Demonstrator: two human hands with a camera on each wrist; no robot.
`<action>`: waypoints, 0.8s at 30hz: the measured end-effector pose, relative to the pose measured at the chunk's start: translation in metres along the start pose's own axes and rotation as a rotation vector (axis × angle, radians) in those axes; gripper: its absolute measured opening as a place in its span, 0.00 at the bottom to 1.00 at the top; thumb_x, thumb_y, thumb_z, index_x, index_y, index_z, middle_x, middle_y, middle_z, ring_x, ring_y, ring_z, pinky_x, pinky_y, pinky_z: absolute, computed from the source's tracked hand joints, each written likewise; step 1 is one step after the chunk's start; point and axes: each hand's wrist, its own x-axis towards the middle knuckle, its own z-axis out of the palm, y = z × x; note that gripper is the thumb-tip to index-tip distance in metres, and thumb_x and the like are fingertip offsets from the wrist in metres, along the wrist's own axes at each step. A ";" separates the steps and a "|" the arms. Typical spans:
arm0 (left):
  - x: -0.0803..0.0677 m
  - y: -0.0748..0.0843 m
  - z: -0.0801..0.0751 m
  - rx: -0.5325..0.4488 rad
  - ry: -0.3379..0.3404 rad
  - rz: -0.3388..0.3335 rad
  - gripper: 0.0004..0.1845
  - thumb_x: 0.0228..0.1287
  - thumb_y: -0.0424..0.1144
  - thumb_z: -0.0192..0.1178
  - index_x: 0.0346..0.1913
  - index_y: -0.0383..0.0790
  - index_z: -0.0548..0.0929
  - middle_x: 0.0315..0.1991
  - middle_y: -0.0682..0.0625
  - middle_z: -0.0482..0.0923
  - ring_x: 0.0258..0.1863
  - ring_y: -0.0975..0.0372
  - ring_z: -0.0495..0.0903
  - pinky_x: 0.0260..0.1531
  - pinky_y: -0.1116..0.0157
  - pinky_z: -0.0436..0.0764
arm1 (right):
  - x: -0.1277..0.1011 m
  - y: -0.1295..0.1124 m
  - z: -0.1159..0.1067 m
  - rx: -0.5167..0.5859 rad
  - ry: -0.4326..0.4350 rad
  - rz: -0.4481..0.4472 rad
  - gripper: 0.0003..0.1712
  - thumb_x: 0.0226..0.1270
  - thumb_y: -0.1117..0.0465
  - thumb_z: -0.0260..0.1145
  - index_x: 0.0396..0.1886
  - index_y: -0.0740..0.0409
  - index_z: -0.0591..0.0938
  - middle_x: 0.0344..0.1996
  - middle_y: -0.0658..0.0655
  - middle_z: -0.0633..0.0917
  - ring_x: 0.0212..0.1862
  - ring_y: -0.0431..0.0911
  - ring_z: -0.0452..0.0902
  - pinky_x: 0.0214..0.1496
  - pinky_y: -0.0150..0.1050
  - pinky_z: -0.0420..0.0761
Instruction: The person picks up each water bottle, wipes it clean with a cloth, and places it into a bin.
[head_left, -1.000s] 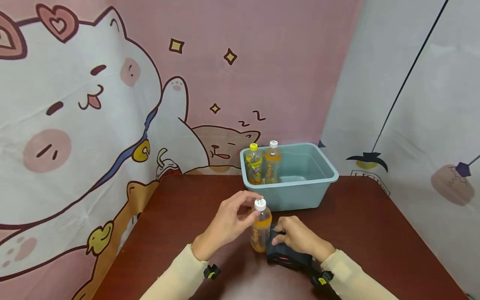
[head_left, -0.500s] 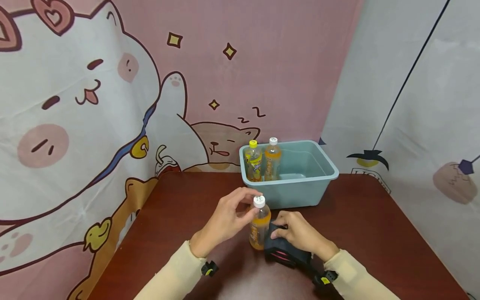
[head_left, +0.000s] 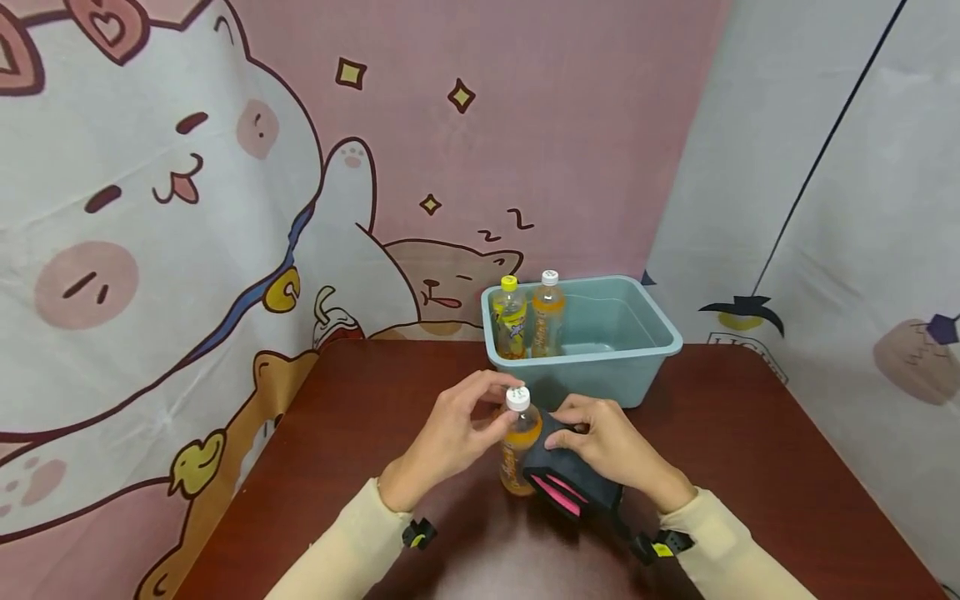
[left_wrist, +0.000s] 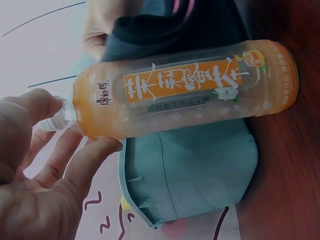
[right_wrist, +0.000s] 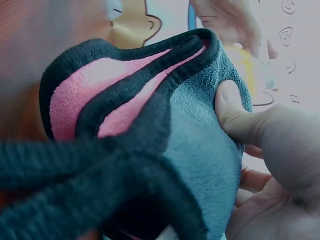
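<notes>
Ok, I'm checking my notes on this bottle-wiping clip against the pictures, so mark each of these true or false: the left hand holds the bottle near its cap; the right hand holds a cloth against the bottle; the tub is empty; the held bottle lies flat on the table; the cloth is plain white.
1. The left hand holds the bottle near its cap. True.
2. The right hand holds a cloth against the bottle. True.
3. The tub is empty. False: two bottles stand in its left end, a yellow-capped bottle and a white-capped bottle.
4. The held bottle lies flat on the table. False: it stands upright.
5. The cloth is plain white. False: it is dark with a pink inner side.
</notes>
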 end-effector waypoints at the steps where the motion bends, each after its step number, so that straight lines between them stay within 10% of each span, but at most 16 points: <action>1: 0.000 0.000 0.000 -0.001 0.000 0.000 0.22 0.80 0.34 0.76 0.71 0.49 0.85 0.60 0.53 0.88 0.59 0.61 0.94 0.61 0.56 0.96 | 0.001 -0.002 -0.002 -0.001 0.008 0.001 0.19 0.71 0.59 0.86 0.59 0.57 0.98 0.39 0.41 0.91 0.30 0.32 0.74 0.32 0.31 0.79; 24: 0.001 0.008 0.000 -0.061 0.001 0.018 0.22 0.80 0.33 0.76 0.71 0.49 0.86 0.61 0.51 0.89 0.58 0.60 0.94 0.53 0.64 0.96 | 0.014 -0.030 -0.018 0.061 0.146 -0.050 0.10 0.75 0.58 0.86 0.52 0.46 1.00 0.39 0.43 0.91 0.36 0.38 0.82 0.32 0.36 0.82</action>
